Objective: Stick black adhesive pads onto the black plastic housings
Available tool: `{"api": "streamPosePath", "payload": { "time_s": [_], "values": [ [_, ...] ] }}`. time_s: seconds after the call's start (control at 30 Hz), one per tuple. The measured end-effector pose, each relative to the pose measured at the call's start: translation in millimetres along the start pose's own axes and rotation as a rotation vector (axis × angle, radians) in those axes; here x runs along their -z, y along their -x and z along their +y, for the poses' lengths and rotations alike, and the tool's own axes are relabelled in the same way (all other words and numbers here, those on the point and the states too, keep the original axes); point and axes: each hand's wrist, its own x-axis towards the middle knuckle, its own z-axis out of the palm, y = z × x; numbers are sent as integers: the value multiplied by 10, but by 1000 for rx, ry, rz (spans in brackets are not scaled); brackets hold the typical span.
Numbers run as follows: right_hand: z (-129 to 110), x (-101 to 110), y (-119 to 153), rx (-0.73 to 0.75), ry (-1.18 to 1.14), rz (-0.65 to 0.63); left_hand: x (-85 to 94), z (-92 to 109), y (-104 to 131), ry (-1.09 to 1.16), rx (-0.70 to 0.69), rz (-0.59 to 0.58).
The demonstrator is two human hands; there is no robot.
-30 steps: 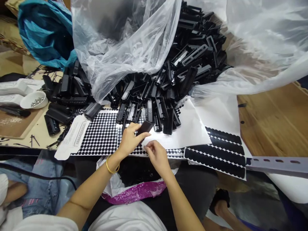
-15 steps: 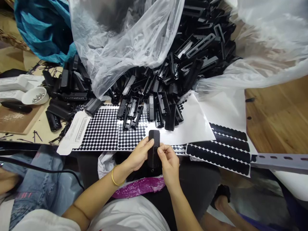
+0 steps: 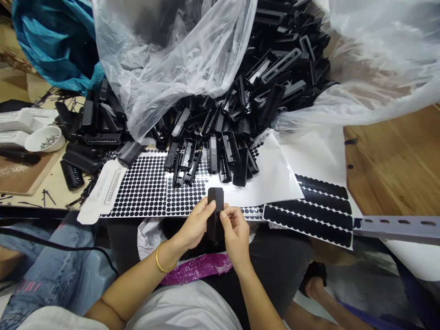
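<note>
A long black plastic piece (image 3: pixel 215 220) with a ribbed, textured face is held upright above my lap at the table's front edge. My left hand (image 3: pixel 197 224) grips its left side, thumb on the face. On the other side, my right hand (image 3: pixel 235 228) has thumb and index finger pinched at its right edge; whether something small sits between them is hidden. Just beyond lie a sheet of black round dots (image 3: pixel 140 183) and a white sheet (image 3: pixel 271 178). Several black plastic parts (image 3: pixel 213 153) rest on these sheets.
A big pile of black parts (image 3: pixel 278 68) lies between clear plastic bags (image 3: pixel 172 68). On the left are a white bowl (image 3: pixel 44 139) of small metal pieces and a teal bag (image 3: pixel 57 46). Black sticker strips (image 3: pixel 309 220) are at right. Another person's jeans (image 3: pixel 44 266) show lower left.
The whole view has shifted slightly, so the table things appear a little further left. Both hands keep nearly the same hold on the black piece.
</note>
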Motion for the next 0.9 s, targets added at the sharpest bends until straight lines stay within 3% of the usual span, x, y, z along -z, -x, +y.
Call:
{"api": "streamPosePath", "payload": {
  "time_s": [0.2,0.4,0.47,0.57,0.73,0.9],
  "values": [
    [-68,40,-32,98,151,-24,-19,-17,-6,-47,-51,3],
    [-40,58,-45,276,466,-30,47,-26,-43,-244,-132,-1],
    [-18,179,-30,368,561,46,63,-13,-64,-264,-91,-25],
    [13,531,-16,505,698,198,39,-11,-126,-217,37,-85],
    [120,1113,-85,644,1075,232,-163,-168,-316,-137,129,-259],
    [273,1266,-169,730,1117,220,-369,-357,-463,-119,139,-304]
  ]
}}
